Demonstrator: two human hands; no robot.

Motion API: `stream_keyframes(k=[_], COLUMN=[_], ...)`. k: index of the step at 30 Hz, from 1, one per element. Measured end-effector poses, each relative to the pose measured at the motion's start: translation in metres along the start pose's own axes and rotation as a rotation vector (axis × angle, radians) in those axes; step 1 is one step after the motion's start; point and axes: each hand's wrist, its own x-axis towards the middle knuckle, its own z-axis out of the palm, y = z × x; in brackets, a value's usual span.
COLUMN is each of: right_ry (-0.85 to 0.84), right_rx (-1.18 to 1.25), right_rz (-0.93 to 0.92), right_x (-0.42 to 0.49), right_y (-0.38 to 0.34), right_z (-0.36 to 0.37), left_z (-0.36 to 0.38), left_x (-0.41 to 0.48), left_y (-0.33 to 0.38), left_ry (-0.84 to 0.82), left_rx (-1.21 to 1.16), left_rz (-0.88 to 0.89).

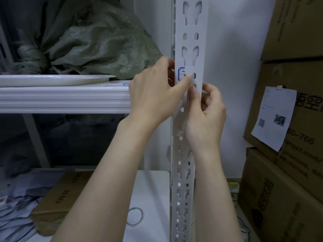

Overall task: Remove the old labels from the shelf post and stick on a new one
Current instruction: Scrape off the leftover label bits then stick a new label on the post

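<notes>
The label (181,74) sits on the upright shelf post (191,23), its lower edge pinched by the right hand (208,112); the left hand (150,91) grips the post alongside.

Soft, dim light is falling on the wall (236,67); the left is lying in shadow. Edges are bowing, blurring.

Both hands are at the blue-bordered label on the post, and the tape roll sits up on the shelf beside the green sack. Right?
Not quite. In the head view the tape roll lies on the white surface low down, left of the post, not on the shelf by the sack. Both hands, left and right, are at the label.
</notes>
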Motion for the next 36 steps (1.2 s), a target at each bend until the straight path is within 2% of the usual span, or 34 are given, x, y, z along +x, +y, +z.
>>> stream_keyframes(k=[36], right_ry=[0.001], right_rx=[0.002], right_rz=[0.008], right_x=[-0.0008], right_y=[-0.0009], right_z=[-0.0011], left_z=[-0.0025], left_x=[0.0028], left_y=[-0.0021], left_ry=[-0.044], left_rx=[-0.022], left_rz=[-0.021])
